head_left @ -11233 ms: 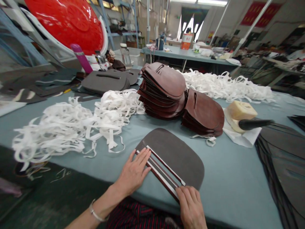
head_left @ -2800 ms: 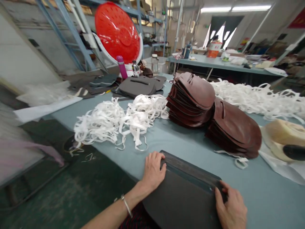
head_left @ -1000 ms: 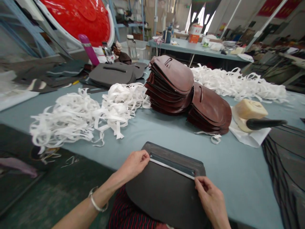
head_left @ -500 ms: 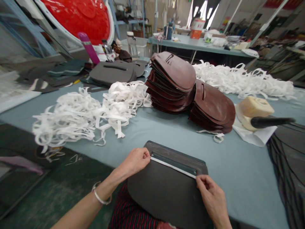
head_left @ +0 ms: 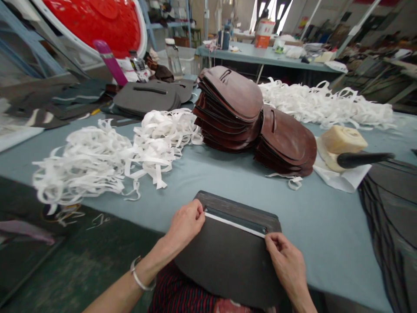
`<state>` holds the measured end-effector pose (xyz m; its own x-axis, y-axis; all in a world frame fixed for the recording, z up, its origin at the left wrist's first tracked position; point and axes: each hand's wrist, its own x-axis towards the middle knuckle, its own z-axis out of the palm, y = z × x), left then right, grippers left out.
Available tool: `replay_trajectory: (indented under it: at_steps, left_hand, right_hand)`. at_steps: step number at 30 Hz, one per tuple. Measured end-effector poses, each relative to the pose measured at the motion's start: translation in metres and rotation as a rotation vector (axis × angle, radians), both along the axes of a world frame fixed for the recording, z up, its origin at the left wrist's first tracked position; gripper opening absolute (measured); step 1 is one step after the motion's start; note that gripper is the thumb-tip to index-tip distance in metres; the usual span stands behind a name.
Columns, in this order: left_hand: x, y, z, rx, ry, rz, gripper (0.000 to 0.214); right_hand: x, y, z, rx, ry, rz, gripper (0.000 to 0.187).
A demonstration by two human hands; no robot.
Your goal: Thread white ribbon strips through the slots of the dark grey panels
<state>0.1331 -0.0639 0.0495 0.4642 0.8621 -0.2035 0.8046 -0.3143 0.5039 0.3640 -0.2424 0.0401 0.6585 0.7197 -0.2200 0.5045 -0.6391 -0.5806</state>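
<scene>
A dark grey leather panel (head_left: 224,256) with a long slot lies at the near table edge and hangs over it toward me. A thin white strip (head_left: 234,224) runs along the slot's near side. My left hand (head_left: 186,224) is closed, pinching the strip's left end at the panel. My right hand (head_left: 284,263) is closed, pinching the strip's right end. A bracelet sits on my left wrist.
Two stacks of brown leather panels (head_left: 250,115) stand mid-table. Heaps of white strips (head_left: 107,156) lie left and at the back right. Grey panels (head_left: 146,96) sit behind, a yellow block with a black-handled tool (head_left: 345,148) at right, and dark pieces (head_left: 391,208) at far right.
Earlier both hands pressed white strips onto the flat panel; the panel has since been turned and pulled to the edge. Over the last second my hands stay pinched on the strip's ends.
</scene>
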Motion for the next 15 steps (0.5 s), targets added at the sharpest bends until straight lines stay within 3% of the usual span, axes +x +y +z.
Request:
replay_trajectory:
  at_steps: [3, 6, 10, 15]
  left_hand:
    - [-0.001, -0.017, -0.009, 0.277, -0.112, -0.099, 0.017]
    - [-0.008, -0.033, -0.021, 0.443, -0.164, -0.199, 0.025]
    - [-0.015, -0.048, -0.028, 0.537, -0.045, -0.292, 0.037]
    - [-0.011, -0.061, -0.023, 0.552, 0.116, -0.333, 0.057]
  right_hand:
    - [-0.002, 0.001, 0.004, 0.032, 0.001, -0.017, 0.032]
    - [-0.004, 0.002, 0.007, 0.04, 0.026, -0.061, 0.029]
    - [-0.005, 0.003, 0.007, 0.057, 0.029, -0.106, 0.026]
    - [-0.007, 0.004, 0.007, 0.045, -0.013, -0.141, 0.023]
